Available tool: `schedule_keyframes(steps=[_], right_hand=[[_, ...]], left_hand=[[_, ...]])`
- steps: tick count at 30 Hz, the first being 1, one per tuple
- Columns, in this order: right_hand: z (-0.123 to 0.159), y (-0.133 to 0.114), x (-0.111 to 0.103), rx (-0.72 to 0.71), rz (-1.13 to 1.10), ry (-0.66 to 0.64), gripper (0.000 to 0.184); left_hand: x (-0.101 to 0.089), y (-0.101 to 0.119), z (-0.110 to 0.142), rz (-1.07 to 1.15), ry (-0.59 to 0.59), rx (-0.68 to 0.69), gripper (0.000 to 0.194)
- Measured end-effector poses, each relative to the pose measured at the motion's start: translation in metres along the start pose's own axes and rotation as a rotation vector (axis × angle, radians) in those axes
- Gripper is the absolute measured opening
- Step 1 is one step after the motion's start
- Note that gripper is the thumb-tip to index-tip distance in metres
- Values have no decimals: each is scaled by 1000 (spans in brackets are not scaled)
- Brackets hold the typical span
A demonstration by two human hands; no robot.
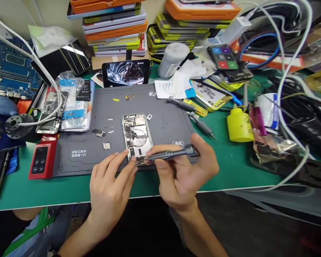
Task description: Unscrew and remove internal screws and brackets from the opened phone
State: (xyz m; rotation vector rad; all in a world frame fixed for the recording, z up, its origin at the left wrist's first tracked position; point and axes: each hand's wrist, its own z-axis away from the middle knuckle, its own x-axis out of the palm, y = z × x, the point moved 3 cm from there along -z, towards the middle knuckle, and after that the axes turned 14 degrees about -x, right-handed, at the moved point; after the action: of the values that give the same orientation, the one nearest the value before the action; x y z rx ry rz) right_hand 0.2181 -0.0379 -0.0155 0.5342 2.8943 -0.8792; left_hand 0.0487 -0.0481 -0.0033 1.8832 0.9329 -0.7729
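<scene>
An opened phone housing [137, 139] lies on the grey work mat, its inner parts and a round coil area exposed. My left hand [111, 182] rests its fingertips on the phone's lower left edge and holds it there. In my right hand [186, 171] is a dark screwdriver [173, 153], nearly level, its tip pointing left at the phone's bottom end; whether the tip touches a screw is hidden. Left of the phone lie a small camera-like module [98, 132], a small metal part [106, 146] and tiny pieces. A SIM tray [149, 116] sits to its right.
A phone playing a video [126, 73] stands behind the mat [171, 125]. Two more screwdrivers [203, 125] lie on the right, near a yellow bottle [239, 125]. A red control unit [41, 160] is at the mat's left. Stacked cases [115, 28], cables and packaging crowd the back and sides.
</scene>
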Motion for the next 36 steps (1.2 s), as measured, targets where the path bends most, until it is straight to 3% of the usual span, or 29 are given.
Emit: schedule_keyframes(steps=[6,28,33,36], right_hand=[[0,-3,-1,-21,-108,3,78],[0,-7,0,-20,-143,-42,78],[0,-5,-4,-63,37,67,82],[2,-2,-1,-92,197,51,84]], left_hand=[[-2,1,-1,-15,3,17,22],[-2,2,-2,-21,3,38,22],[-2,3,-2,-21,3,38,24],[0,2,0,-25,6,35,26]])
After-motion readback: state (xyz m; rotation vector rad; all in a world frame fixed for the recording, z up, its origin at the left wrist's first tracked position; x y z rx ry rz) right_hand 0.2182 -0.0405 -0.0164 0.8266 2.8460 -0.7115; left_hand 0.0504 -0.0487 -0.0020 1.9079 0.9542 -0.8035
